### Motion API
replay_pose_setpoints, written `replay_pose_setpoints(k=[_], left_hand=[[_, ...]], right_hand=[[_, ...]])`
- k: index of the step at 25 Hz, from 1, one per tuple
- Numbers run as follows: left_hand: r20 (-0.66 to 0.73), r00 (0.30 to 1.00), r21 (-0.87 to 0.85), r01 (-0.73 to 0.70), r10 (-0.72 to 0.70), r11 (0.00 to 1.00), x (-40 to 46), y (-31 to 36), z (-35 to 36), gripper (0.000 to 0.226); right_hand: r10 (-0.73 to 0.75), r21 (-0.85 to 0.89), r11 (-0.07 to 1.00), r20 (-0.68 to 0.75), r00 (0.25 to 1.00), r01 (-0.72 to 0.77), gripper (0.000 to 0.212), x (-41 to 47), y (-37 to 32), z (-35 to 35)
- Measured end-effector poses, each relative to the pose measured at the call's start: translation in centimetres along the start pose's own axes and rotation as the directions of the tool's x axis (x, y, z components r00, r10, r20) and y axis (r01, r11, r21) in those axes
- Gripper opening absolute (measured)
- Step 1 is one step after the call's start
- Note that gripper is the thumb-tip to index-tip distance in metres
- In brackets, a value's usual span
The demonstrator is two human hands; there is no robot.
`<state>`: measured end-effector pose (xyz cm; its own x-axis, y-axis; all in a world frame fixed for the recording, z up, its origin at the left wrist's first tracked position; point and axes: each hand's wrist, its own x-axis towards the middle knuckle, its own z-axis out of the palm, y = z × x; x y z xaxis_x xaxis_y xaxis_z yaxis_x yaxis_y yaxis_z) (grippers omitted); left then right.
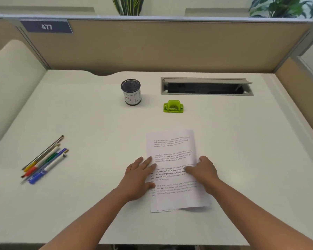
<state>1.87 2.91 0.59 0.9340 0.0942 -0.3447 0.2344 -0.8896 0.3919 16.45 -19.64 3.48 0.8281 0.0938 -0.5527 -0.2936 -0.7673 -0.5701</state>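
Note:
A small stack of printed paper sheets (pixel 173 152) lies on the white desk (pixel 98 123), slightly fanned at the lower left corner. My left hand (pixel 139 175) rests flat on the stack's left edge with straight fingers. My right hand (pixel 203 171) lies on the right side of the sheets, thumb stretched across the text and fingers curled over the right edge. A green hole punch (pixel 173 106) stands beyond the papers. A black mesh pen cup (pixel 131 92) with a white label stands to its left.
Several pens and pencils (pixel 43 160) lie in a bunch at the left of the desk. An open cable slot (pixel 206 86) is set into the desk at the back right. Tan partition walls (pixel 170 46) enclose the desk.

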Motion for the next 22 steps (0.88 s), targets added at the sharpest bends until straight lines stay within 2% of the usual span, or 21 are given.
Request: replay_pose_setpoints(k=[4,8,11,13,15,17,19,22], left_hand=[[-0.001,1.000,-0.017,0.011,-0.011,1.000,0.0,0.2,0.1,0.075],[0.010,0.998,-0.023,0.054,-0.054,0.998,0.0,1.0,-0.3,0.075],[0.028,0.993,-0.137,0.119,-0.116,0.983,0.2,2.2,-0.6,0.072],[0.004,0.974,-0.315,0.214,-0.225,0.925,0.4,3.3,-0.6,0.069],[0.020,0.931,-0.523,0.321,-0.365,0.790,0.9,4.4,-0.9,0.071],[0.068,0.894,-0.666,0.372,-0.443,0.647,1.4,5.0,-1.3,0.073],[0.075,0.876,-0.712,0.381,-0.476,0.589,1.8,5.2,-1.5,0.070],[0.079,0.870,-0.706,0.394,-0.488,0.588,1.8,4.7,-1.4,0.074]], right_hand=[[0.040,-0.011,0.999,-0.007,0.999,-0.040,0.074,-0.4,-0.2,0.6],[0.010,-0.159,0.987,-0.067,0.998,-0.020,0.071,-0.7,-0.4,1.1],[0.011,-0.204,0.979,-0.074,0.997,-0.026,0.066,-0.8,-0.5,1.2],[-0.009,-0.267,0.964,-0.083,0.997,-0.014,0.062,-0.9,-0.3,1.4],[-0.041,-0.318,0.948,-0.093,0.995,0.009,0.056,-1.2,-0.1,1.9],[-0.071,-0.339,0.940,-0.090,0.993,0.036,0.050,-1.7,-0.1,2.6],[-0.075,-0.337,0.941,-0.091,0.993,0.040,0.046,-2.0,-0.3,3.0],[-0.005,-0.197,0.980,-0.068,0.998,-0.008,0.044,-1.8,-0.7,2.8]])
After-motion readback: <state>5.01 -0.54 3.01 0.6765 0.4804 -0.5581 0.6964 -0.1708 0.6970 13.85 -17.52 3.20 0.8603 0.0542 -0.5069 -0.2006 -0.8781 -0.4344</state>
